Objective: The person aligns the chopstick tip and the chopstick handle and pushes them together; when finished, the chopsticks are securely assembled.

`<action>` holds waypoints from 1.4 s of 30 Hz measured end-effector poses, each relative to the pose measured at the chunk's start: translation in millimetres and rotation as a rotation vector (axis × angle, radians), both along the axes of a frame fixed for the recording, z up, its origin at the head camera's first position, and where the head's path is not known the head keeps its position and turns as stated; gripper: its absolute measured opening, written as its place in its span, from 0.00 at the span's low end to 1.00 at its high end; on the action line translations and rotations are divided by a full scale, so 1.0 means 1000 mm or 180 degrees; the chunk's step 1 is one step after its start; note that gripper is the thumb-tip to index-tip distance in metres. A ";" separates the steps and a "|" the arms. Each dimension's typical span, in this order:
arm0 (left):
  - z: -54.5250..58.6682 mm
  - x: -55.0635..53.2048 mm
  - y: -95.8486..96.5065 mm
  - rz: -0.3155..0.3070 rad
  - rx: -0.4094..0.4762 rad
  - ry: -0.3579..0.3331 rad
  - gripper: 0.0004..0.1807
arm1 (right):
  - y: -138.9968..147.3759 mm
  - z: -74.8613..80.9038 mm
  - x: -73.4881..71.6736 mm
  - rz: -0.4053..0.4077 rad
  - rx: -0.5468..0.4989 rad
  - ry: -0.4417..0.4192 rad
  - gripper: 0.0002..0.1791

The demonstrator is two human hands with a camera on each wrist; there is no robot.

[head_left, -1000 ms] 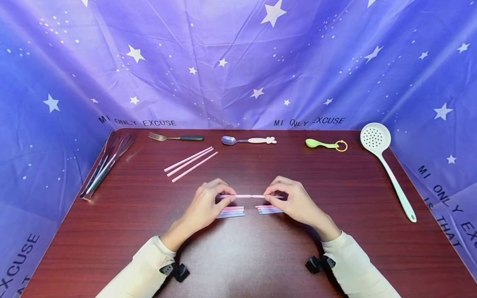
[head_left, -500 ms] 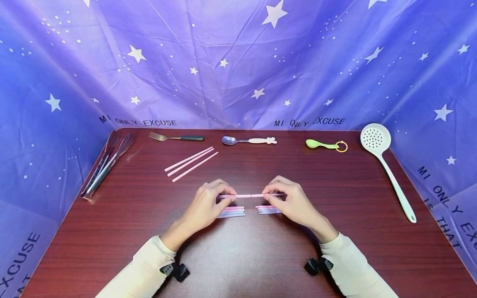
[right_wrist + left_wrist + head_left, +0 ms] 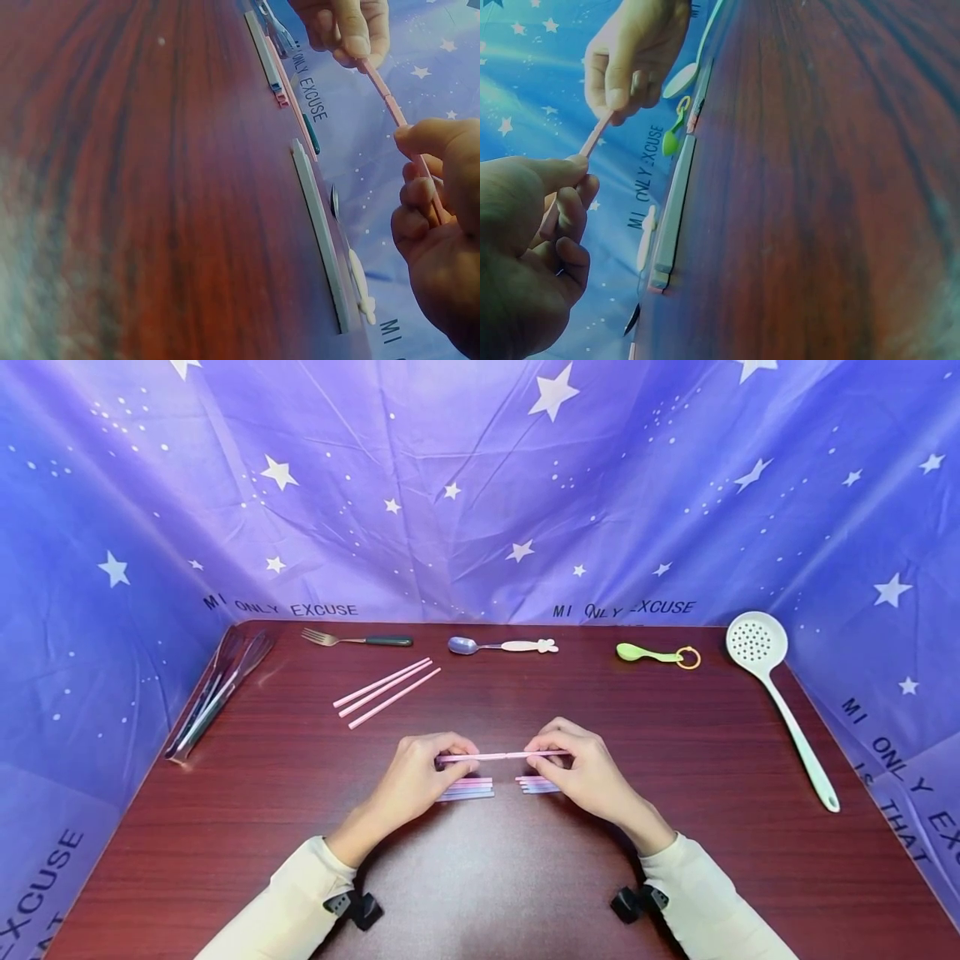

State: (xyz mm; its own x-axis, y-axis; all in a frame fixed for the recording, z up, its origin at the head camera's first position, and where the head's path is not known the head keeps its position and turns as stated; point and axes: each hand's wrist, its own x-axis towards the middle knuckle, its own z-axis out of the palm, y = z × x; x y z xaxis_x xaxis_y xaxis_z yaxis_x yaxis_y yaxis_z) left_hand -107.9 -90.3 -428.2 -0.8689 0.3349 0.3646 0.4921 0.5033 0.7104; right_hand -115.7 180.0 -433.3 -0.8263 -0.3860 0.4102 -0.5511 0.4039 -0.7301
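Between thumb and fingers, my left hand [image 3: 420, 777] pinches a pink chopstick piece [image 3: 491, 757] just above the table. My right hand [image 3: 585, 764] pinches a second pink chopstick piece [image 3: 375, 79] or its far end the same way. The two pieces lie in one line and meet at a seam between the hands; how firmly they join cannot be seen. Beneath the left hand lies a row of pink and blue pieces [image 3: 474, 787], and a similar row [image 3: 536, 785] lies under the right hand. The palms partly cover both rows.
Three pink chopsticks [image 3: 386, 689] lie beyond the left hand. Along the back are a fork [image 3: 375, 640], a spoon [image 3: 517, 646] and a green measuring spoon [image 3: 648, 652]. Metal tongs [image 3: 206, 710] lie at the left edge, a white skimmer [image 3: 783, 702] at the right.
My right hand has shifted slightly left along the pink stick, towards the left hand. The left hand has barely moved and both keep their pinch.
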 end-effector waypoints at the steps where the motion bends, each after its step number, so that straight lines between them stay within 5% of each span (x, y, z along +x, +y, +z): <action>1: 0.000 0.000 0.000 0.0009 0.0008 -0.0004 0.05 | 0.000 0.000 0.000 -0.0002 0.0004 0.0013 0.08; 36: -0.004 0.007 0.007 0.0225 0.0195 -0.0039 0.03 | -0.007 0.003 0.007 -0.0110 -0.0177 -0.0153 0.05; 42: -0.004 0.009 0.007 0.0190 0.0243 0.0096 0.02 | -0.009 0.003 0.007 -0.0100 -0.0206 -0.0129 0.04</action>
State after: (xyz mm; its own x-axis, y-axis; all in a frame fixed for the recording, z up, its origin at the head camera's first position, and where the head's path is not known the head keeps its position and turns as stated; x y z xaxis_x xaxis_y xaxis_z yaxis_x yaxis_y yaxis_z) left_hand -99.1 -82.9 -432.4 -0.8747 0.2530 0.4135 0.4846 0.4773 0.7330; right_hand -108.5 171.0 -429.8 -0.8540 -0.3334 0.3994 -0.5084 0.3716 -0.7768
